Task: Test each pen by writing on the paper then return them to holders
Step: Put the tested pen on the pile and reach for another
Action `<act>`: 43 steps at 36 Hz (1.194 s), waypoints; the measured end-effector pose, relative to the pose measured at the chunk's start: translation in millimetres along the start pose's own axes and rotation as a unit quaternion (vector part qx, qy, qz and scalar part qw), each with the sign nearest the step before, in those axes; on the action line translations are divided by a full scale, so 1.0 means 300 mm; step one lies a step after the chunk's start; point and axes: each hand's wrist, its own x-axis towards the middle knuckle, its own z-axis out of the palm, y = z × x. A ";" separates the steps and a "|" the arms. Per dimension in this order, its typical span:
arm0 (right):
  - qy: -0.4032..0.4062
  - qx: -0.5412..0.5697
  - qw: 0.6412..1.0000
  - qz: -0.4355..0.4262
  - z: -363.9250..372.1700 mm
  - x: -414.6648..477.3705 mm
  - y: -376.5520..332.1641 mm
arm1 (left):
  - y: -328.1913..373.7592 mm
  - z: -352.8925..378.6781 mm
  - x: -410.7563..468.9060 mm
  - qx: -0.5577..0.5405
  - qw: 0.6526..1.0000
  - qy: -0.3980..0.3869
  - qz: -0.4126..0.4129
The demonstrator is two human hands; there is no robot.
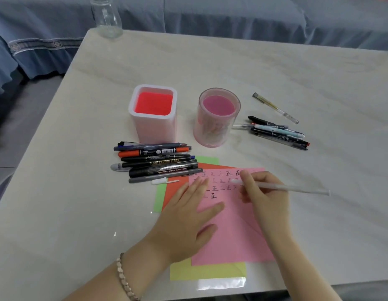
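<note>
Pinching a white pen (282, 187), the right hand (264, 196) sets its tip on the pink paper (232, 231) among rows of written marks. Fingers straight, the left hand (188, 216) presses flat on that sheet. Behind stand a square holder (153, 124) and a round holder (217, 124), with pens lying in a left pile (156, 161) and a right pile (277, 133) on the bench (232, 66).

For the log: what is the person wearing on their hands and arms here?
No sleeves or gloves are in view. The left hand has a bracelet of small pale beads at its wrist. The right hand shows no ring, watch or band, and no ring shows on the left.
</note>
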 end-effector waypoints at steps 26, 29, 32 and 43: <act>0.073 -0.061 0.988 -0.126 0.106 -0.008 0.109 | -0.004 -0.001 0.003 -0.053 0.998 0.008 -0.025; 0.063 -0.067 0.986 -0.137 0.109 -0.006 0.111 | -0.002 -0.003 0.003 -0.054 0.998 0.008 -0.026; 0.066 -0.076 0.984 -0.144 0.113 -0.007 0.110 | -0.001 -0.004 0.002 -0.054 0.998 0.007 -0.027; 0.082 -0.078 0.985 -0.133 0.106 0.004 0.123 | -0.001 -0.003 0.003 -0.062 0.998 0.009 -0.029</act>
